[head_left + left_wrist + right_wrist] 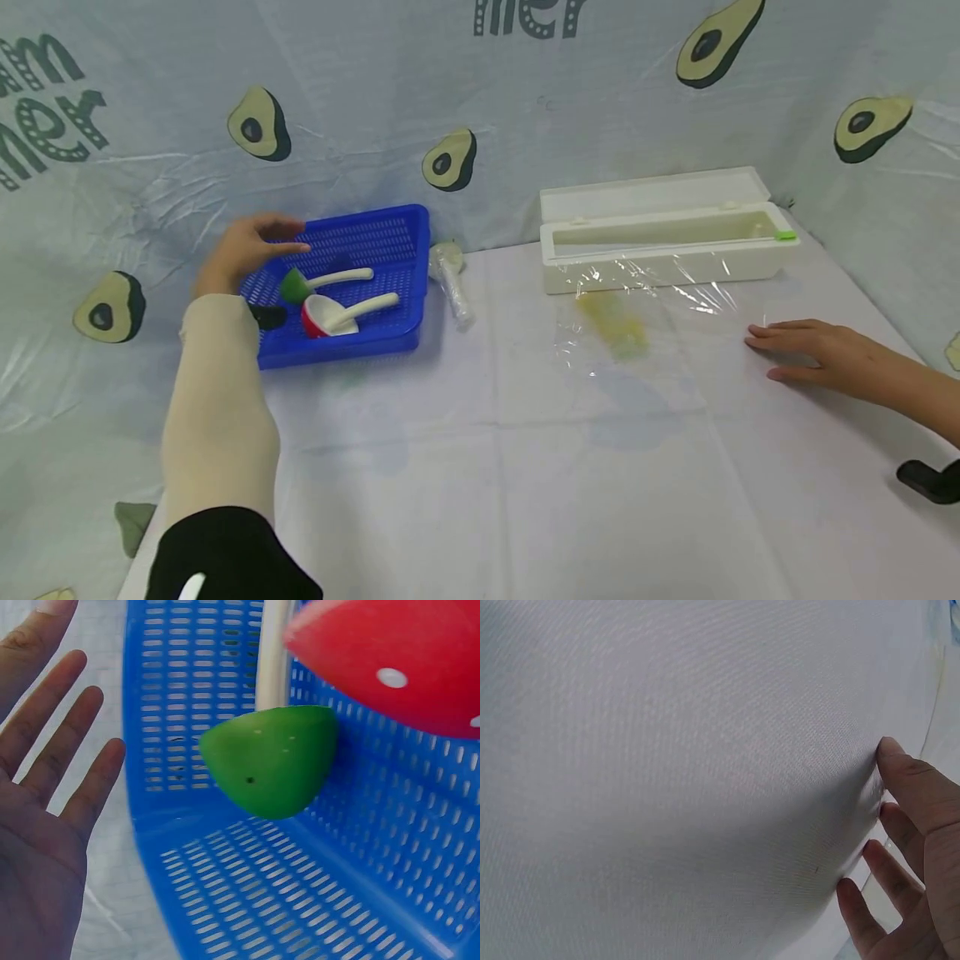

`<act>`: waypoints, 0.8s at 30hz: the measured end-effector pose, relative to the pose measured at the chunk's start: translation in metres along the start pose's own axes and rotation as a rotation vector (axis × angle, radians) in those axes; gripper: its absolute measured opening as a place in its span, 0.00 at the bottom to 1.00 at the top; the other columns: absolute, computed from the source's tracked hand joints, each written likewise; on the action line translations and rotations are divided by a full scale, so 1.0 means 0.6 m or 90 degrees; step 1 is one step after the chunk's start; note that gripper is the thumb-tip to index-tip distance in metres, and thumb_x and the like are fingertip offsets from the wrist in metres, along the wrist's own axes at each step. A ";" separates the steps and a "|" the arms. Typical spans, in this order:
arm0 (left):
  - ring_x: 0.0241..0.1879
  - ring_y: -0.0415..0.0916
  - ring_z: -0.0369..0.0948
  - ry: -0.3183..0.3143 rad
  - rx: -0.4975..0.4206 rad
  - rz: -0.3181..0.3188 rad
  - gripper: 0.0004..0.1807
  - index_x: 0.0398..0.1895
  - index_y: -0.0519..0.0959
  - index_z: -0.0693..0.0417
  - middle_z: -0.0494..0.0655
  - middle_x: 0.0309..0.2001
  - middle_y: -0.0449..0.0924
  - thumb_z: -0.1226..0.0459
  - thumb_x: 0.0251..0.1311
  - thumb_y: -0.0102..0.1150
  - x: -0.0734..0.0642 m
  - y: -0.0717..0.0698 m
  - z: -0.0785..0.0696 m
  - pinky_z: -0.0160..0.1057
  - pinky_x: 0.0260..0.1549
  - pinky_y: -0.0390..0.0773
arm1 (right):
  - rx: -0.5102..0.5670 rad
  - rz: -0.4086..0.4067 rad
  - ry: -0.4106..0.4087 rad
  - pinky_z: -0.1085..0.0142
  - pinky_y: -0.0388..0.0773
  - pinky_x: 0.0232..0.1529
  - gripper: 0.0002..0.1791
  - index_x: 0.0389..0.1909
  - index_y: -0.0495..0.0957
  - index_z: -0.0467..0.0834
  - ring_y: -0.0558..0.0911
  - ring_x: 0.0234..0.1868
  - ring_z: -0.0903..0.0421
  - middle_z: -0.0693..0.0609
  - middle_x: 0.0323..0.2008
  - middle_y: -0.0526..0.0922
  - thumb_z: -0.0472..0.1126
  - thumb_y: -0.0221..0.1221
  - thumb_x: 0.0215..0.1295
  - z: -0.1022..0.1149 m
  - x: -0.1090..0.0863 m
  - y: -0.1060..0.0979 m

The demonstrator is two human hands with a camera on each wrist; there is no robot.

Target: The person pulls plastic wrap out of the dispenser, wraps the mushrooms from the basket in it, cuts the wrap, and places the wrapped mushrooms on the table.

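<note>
At the back-left of the table, my left hand (251,246) hovers by the left rim of a blue basket (345,353), fingers parted and holding nothing. Inside lie a ladle with a green bowl (296,287) and white handle, and another ladle with a red-and-white bowl (322,317). The left wrist view shows the palm (37,847) beside the basket wall, apart from both ladles. Over on the right, my right hand (821,354) rests with its fingertips on the white tablecloth (675,765), next to a sheet of clear plastic film (667,333).
A long white box (660,271) with its lid raised stands at the back right, the film hanging from its front. A yellowish patch (613,323) shows through the film. A small bundle in clear plastic (452,283) lies right of the basket. An avocado-print sheet (360,100) hangs behind.
</note>
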State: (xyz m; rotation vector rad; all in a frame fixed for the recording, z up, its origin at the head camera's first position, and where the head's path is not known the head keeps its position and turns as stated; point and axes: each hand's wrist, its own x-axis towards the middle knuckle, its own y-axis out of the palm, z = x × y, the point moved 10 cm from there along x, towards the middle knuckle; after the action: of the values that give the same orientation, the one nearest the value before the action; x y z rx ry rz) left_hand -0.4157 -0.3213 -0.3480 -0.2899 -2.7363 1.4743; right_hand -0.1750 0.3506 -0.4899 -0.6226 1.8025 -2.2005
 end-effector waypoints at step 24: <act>0.73 0.53 0.66 -0.192 -0.099 0.190 0.50 0.81 0.43 0.64 0.74 0.77 0.45 0.52 0.70 0.62 -0.016 0.069 0.142 0.60 0.70 0.59 | 0.004 0.066 0.013 0.43 0.79 0.51 0.32 0.55 0.85 0.38 0.82 0.55 0.38 0.40 0.55 0.85 0.41 0.79 0.45 0.000 0.020 -0.003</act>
State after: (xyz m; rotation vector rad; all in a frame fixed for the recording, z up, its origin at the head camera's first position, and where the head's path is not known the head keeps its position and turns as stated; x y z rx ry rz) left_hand -0.4087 -0.3712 -0.4292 -0.5427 -3.1731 1.4750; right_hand -0.1856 0.3457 -0.4860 -0.4956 1.7938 -2.1518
